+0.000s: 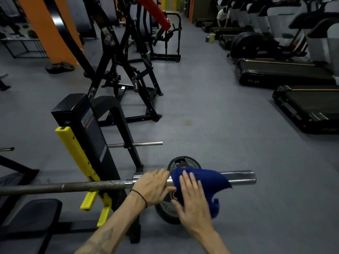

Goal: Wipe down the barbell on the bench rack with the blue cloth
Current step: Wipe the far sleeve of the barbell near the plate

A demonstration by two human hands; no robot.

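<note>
The barbell (77,186) lies across the bench rack, its dark shaft running left and its shiny sleeve end (242,177) pointing right. My left hand (153,186) is wrapped around the sleeve just right of the collar. The blue cloth (207,182) is draped over the sleeve to the right of that hand, one corner hanging down. My right hand (192,200) presses on the cloth's near side with fingers spread flat, and it looks motion-blurred.
The rack's black upright (88,132) with yellow hooks (78,154) holds the bar. Black weight plates (183,164) stand under the sleeve. A bench pad (31,213) sits lower left. Treadmills (286,72) line the right, other machines stand behind, and a person is far off.
</note>
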